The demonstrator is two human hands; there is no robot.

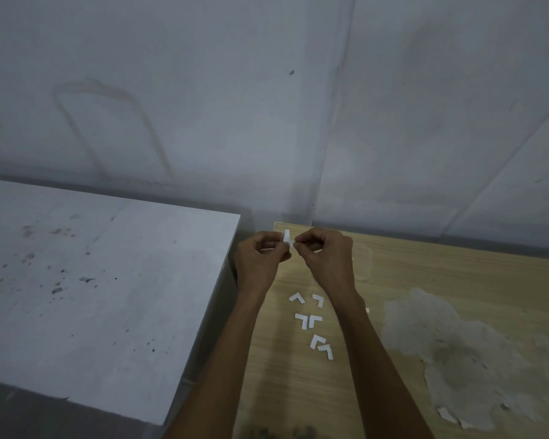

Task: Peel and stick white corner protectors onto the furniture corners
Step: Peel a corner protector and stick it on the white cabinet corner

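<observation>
Head view. Both hands are raised together above the far left corner of the wooden table (457, 280). The left hand (260, 259) has its fingers (267, 241) curled tight, thumb and forefinger pinching a small white corner protector (287, 238), which stands upright between the two hands. The right hand (327, 256) is likewise curled, its fingertips (303, 240) closed narrowly on the right edge of the same piece. Whether any backing is lifted from it cannot be told; the piece is too small.

Six loose protectors (308, 321) lie flat on the table beneath the wrists, between the forearms. Each is a thin white L-shape, matt, set at varying angles; two near the person overlap or touch.

The table surface is pale wood-grain laminate. A large worn patch (457, 350) on its right side is grey, rough and irregular in outline. White scraps (447, 415) lie at the patch's near edge.

To the left stands a grey cabinet top (108, 280), flat, square-cornered, speckled with dark spots. It is set apart from the table by a narrow gap. The wall (203, 90) behind is pale and stained.
</observation>
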